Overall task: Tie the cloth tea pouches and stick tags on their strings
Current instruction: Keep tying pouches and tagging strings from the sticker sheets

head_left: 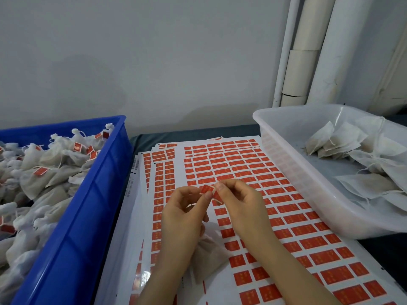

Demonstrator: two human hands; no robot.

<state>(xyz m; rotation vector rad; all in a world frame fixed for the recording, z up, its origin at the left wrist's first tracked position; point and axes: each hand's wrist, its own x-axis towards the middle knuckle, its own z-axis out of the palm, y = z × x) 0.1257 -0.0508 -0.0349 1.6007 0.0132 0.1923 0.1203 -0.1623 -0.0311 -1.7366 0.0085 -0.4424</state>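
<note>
Left hand (182,216), right hand (240,205) on tag (207,189); pouches (44,168) in crate (92,194), tub (308,179)

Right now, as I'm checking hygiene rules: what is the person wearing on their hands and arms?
Nothing shows: the left hand and right hand are ungloved, with no rings, watch or bracelet, and no sleeve reaches into view on either arm.
</note>
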